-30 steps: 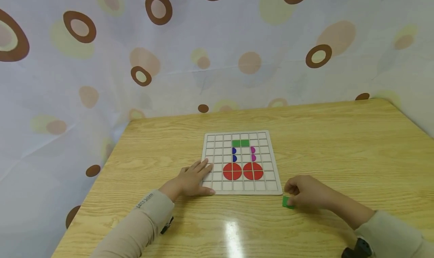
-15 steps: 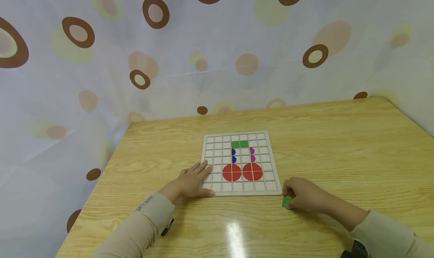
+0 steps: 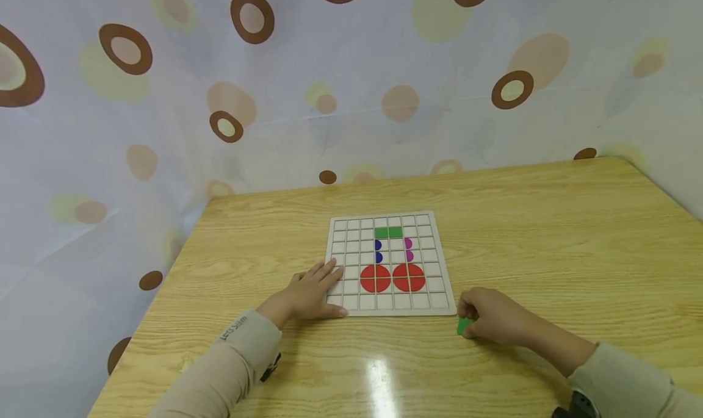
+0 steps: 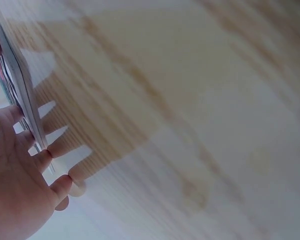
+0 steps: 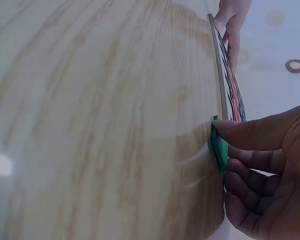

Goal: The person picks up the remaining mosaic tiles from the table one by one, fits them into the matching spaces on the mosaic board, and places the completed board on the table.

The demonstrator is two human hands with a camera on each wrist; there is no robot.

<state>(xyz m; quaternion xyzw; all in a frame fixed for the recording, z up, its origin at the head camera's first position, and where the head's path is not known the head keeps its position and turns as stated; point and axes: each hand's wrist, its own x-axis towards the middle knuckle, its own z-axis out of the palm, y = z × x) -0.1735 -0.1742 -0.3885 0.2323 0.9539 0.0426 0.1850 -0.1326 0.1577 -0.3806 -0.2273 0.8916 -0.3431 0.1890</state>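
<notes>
A white grid board [image 3: 351, 302] lies on the table with coloured shapes in its cells: two green squares [image 3: 389, 232], two red circles [image 3: 409, 277], blue half circles [image 3: 379, 257] and magenta half circles [image 3: 409, 256]. My left hand [image 3: 310, 293] rests with spread fingers over the board's left edge, its thumb at the near left corner. Off the near right corner, my right hand [image 3: 497, 317] pinches a small green tile [image 3: 463, 326]. In the right wrist view the thumb lies on the green tile [image 5: 220, 150], and curled fingers meet its other side.
The wooden table [image 3: 263, 229] stretches out on both sides of the board. Behind it hangs a white cloth [image 3: 362, 137] patterned with brown rings and pale dots. A bright reflection shows near the table's front.
The right hand has shifted slightly left and closed its fingers further over the green tile, covering more of it. The left hand stays on the board, whose shapes look the same.
</notes>
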